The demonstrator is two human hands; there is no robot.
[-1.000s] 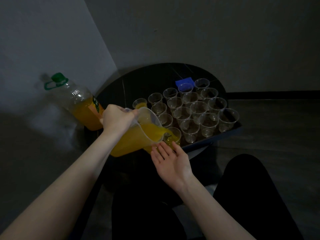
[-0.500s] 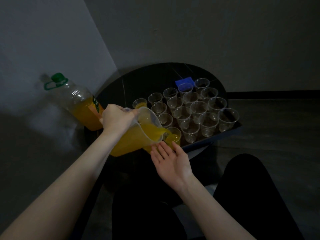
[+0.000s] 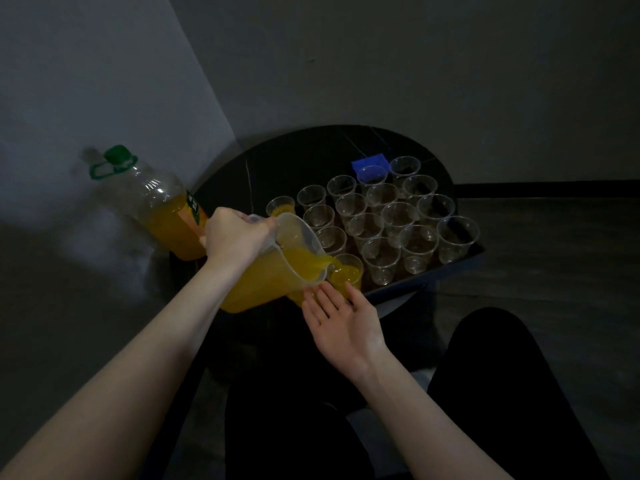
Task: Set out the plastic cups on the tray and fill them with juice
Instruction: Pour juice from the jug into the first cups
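My left hand (image 3: 235, 237) grips the handle of a clear plastic jug (image 3: 277, 268) of orange juice, tilted to the right. Juice runs from its spout into the nearest clear cup (image 3: 346, 273) at the tray's front left corner. This cup holds juice most of the way up. My right hand (image 3: 343, 317) lies palm up with straight fingers just below the spout and that cup. Several empty clear cups (image 3: 398, 220) stand in rows on the dark tray (image 3: 415, 282). One cup at the back left (image 3: 281, 206) holds some juice.
A large juice bottle (image 3: 162, 209) with a green cap stands at the table's left, behind my left hand. A blue square object (image 3: 369, 163) lies behind the cups. The round dark table (image 3: 294, 161) sits in a wall corner. My dark-clad legs are below.
The juice level in the nearest cup has risen while the jug stays tilted. Both hands have kept their places.
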